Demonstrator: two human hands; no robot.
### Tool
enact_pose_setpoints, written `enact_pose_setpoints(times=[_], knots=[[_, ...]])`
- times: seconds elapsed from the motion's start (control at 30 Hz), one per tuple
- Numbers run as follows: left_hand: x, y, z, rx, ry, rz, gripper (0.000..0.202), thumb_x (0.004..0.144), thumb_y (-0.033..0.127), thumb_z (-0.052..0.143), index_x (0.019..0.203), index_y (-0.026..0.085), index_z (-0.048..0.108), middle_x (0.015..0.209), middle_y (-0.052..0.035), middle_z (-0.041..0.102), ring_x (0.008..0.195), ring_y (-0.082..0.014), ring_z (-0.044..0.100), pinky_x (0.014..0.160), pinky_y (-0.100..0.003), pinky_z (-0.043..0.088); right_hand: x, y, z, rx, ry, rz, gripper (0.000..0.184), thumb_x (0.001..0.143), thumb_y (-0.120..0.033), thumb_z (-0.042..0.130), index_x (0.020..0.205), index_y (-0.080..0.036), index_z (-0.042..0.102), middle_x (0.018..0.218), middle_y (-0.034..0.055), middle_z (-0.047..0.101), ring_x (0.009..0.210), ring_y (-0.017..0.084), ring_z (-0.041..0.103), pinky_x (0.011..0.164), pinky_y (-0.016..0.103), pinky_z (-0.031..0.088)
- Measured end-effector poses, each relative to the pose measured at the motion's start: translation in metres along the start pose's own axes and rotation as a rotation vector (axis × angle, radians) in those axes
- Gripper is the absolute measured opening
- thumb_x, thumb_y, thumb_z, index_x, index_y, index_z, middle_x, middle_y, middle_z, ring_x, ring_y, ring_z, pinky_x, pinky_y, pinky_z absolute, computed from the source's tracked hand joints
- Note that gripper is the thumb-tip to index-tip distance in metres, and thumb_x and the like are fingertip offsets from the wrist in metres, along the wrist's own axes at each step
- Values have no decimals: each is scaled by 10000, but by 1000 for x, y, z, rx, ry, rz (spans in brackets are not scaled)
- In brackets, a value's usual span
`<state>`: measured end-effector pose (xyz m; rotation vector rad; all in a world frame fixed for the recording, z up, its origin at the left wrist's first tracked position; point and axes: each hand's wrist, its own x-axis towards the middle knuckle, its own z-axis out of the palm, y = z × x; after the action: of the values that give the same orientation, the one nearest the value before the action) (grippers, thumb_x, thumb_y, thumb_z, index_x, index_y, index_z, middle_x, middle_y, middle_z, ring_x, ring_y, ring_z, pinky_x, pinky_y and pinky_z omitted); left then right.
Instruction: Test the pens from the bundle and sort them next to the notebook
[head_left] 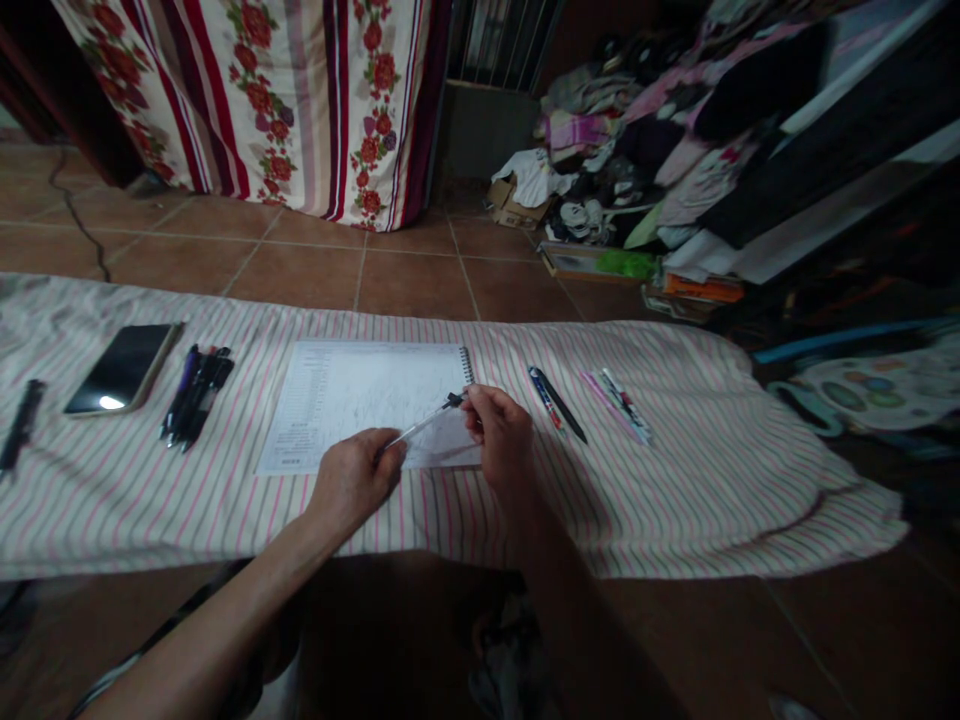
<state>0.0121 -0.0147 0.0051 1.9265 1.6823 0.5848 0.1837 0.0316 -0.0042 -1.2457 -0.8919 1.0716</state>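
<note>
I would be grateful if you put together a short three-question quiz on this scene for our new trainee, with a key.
1. True or false: the phone lies to the right of the notebook.
2. Multiple choice: what do the left hand and the right hand hold between them?
A) the notebook
B) a thin, clear pen-like item
C) the phone
3. Fill the gap: in the picture, the spiral binding shows at the notebook's ____ side.

Key:
1. False; the phone lies to its left.
2. B
3. right
</note>
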Motion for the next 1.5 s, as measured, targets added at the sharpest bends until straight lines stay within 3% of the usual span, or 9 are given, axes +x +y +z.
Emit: enact_pose_setpoints(times=[0.3, 0.47, 0.6, 0.87, 1.0, 1.2, 1.5], knots=[[-2, -3, -2, 81, -9, 35, 301, 880, 327, 375, 867, 196, 645, 750, -37, 664, 669, -159, 593, 593, -256, 359, 14, -8, -15, 61, 164, 14, 231, 668, -380, 634, 699, -155, 594, 525, -48, 542, 388, 38, 402, 337, 161, 254], [-3, -3, -3, 96, -16, 20, 293, 882, 317, 377, 833, 200, 641, 695, -15, 639, 621, -137, 565, 567, -237, 331, 15, -8, -15, 82, 260, 44, 205, 691, -354, 604, 767, -164, 593, 654, -3, 644, 462, 72, 532, 368, 169, 343], [-3, -3, -3, 83, -1, 29, 281, 877, 307, 386, 819, 197, 638, 687, -13, 630, 616, -135, 559, 565, -237, 326, 7, -2, -6, -8, 186, -46, 263, 739, -394, 576, 816, -144, 601, 739, 49, 688, 559, 122, 629, 403, 186, 423], [-2, -2, -4, 51, 3, 18, 286, 873, 300, 378, 810, 194, 636, 662, -12, 622, 578, -133, 539, 539, -238, 324, -4, 17, 11, -202, -3, -249, 234, 792, -380, 539, 873, -161, 559, 738, 44, 688, 643, 164, 679, 475, 232, 527], [-2, -3, -5, 47, 13, 24, 289, 875, 308, 375, 811, 199, 635, 676, -14, 633, 600, -138, 559, 548, -240, 335, -7, 22, 7, -472, -72, -358, 189, 832, -335, 489, 902, -179, 571, 769, 43, 689, 651, 153, 671, 552, 251, 536], [-2, -5, -6, 45, 34, 0, 293, 868, 330, 391, 842, 200, 652, 726, -32, 666, 648, -160, 596, 564, -255, 358, -8, 24, 3, -879, -74, -666, 162, 827, -215, 457, 862, -181, 612, 790, 59, 670, 685, 158, 625, 657, 266, 490], [1, -6, -7, -6, 44, -50, 308, 858, 329, 416, 953, 188, 672, 791, -52, 694, 703, -184, 622, 605, -276, 395, -7, 33, 0, -1056, -132, -661, 153, 829, -228, 476, 844, -195, 625, 789, 41, 655, 675, 166, 622, 607, 258, 444]])
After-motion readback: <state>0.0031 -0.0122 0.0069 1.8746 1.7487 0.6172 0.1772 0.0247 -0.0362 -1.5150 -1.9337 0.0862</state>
